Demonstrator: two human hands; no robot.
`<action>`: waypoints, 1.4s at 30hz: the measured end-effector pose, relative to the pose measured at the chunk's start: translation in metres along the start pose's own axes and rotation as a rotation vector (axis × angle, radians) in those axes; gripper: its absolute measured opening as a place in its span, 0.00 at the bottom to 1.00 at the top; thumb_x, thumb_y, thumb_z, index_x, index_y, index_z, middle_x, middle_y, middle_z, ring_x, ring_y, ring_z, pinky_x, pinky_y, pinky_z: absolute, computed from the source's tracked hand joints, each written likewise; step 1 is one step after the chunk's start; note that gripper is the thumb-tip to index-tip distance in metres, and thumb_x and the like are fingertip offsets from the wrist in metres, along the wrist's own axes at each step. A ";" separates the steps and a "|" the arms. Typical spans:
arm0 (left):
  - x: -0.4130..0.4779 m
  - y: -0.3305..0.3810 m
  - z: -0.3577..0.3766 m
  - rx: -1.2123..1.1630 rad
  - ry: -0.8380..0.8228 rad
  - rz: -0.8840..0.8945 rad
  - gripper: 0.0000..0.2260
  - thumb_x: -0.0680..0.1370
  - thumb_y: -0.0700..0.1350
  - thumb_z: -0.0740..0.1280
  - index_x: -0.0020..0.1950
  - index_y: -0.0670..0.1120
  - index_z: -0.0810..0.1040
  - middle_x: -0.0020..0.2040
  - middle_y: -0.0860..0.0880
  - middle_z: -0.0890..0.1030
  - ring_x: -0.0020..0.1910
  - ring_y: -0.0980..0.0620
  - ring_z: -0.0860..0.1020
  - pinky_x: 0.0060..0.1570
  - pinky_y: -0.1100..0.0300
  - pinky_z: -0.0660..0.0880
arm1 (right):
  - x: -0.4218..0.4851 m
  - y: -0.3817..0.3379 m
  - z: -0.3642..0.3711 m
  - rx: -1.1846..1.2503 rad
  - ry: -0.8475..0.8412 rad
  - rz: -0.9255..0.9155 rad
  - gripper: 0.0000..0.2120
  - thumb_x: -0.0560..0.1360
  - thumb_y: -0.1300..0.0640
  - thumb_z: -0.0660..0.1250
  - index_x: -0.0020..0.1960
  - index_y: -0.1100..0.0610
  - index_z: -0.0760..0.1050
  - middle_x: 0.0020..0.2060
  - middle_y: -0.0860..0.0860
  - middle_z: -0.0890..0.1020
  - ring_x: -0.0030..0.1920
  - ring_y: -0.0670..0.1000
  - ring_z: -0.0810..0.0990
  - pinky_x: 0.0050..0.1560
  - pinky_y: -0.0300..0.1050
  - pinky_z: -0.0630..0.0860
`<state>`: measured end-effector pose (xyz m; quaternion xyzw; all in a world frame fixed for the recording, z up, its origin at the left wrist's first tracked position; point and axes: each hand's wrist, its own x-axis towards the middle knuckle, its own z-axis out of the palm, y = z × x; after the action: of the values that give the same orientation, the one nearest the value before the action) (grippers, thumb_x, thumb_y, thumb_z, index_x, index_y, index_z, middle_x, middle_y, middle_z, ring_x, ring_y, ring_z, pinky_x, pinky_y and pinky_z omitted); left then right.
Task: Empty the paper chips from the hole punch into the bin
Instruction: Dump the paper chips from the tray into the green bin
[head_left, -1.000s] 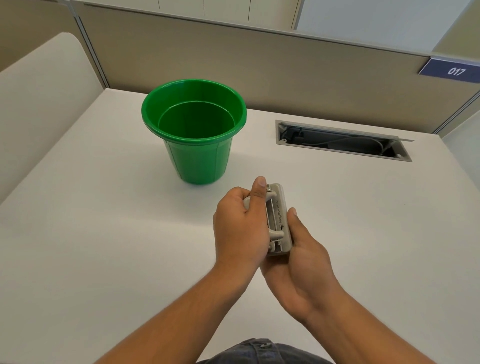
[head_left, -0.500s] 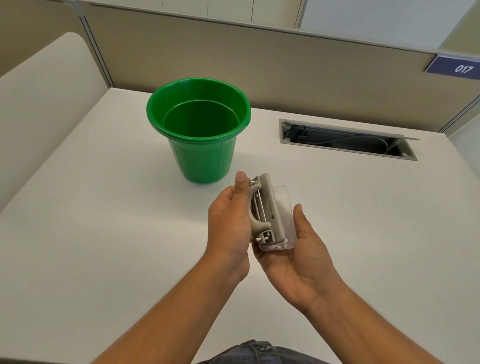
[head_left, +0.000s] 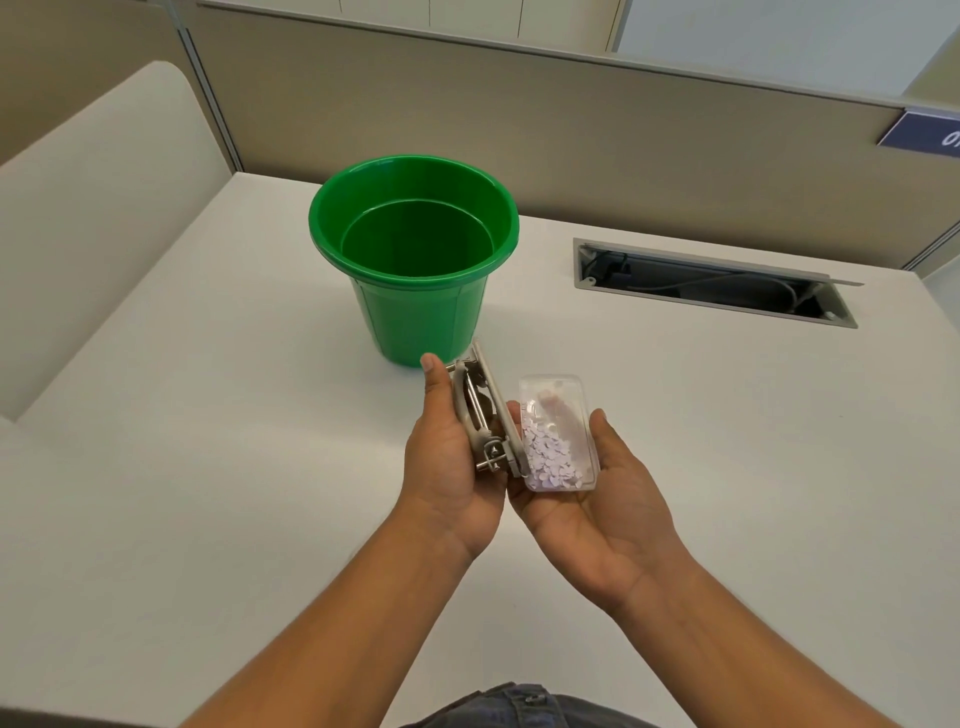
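Observation:
My left hand (head_left: 447, 462) grips the grey hole punch (head_left: 485, 415), turned on its side, above the white desk. Its clear plastic chip tray (head_left: 558, 431) has come away and lies flat in the palm of my right hand (head_left: 592, 499), just right of the punch. Pale paper chips (head_left: 550, 460) are heaped at the near end of the tray. The green bin (head_left: 415, 254) stands upright on the desk a short way beyond both hands, and its inside looks bare.
The white desk (head_left: 208, 415) spreads out all around. A sunken cable slot (head_left: 711, 283) lies at the back right. Beige partition walls (head_left: 623, 145) close off the back, and a cream side panel (head_left: 93, 208) the left.
The clear tray has come off the punch's base and moved to the right into my right palm, showing the chips. Both hands have shifted slightly towards the bin.

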<state>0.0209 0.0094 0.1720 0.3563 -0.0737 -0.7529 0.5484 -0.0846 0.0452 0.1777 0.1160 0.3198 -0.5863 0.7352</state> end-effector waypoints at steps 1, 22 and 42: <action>0.002 0.000 0.000 -0.024 0.012 -0.015 0.21 0.74 0.66 0.63 0.50 0.51 0.83 0.38 0.46 0.80 0.36 0.49 0.80 0.33 0.57 0.80 | 0.002 0.000 0.001 0.009 0.002 -0.001 0.25 0.80 0.46 0.59 0.66 0.64 0.75 0.60 0.64 0.81 0.55 0.60 0.80 0.51 0.55 0.78; 0.043 0.037 0.007 -0.363 -0.103 0.046 0.22 0.78 0.63 0.60 0.48 0.46 0.82 0.31 0.45 0.82 0.26 0.51 0.79 0.26 0.61 0.78 | 0.051 -0.022 0.049 0.036 -0.036 0.073 0.24 0.79 0.47 0.59 0.67 0.62 0.74 0.58 0.65 0.82 0.48 0.57 0.80 0.52 0.47 0.74; 0.039 0.065 -0.019 -0.374 -0.083 0.119 0.18 0.74 0.64 0.65 0.44 0.51 0.84 0.32 0.49 0.79 0.27 0.53 0.77 0.26 0.60 0.76 | 0.184 -0.024 0.201 -1.880 -0.217 -0.536 0.26 0.80 0.48 0.62 0.74 0.56 0.66 0.71 0.54 0.73 0.68 0.56 0.72 0.62 0.44 0.66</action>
<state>0.0770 -0.0442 0.1728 0.2119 0.0238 -0.7338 0.6451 -0.0204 -0.2164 0.2257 -0.6471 0.6024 -0.2479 0.3960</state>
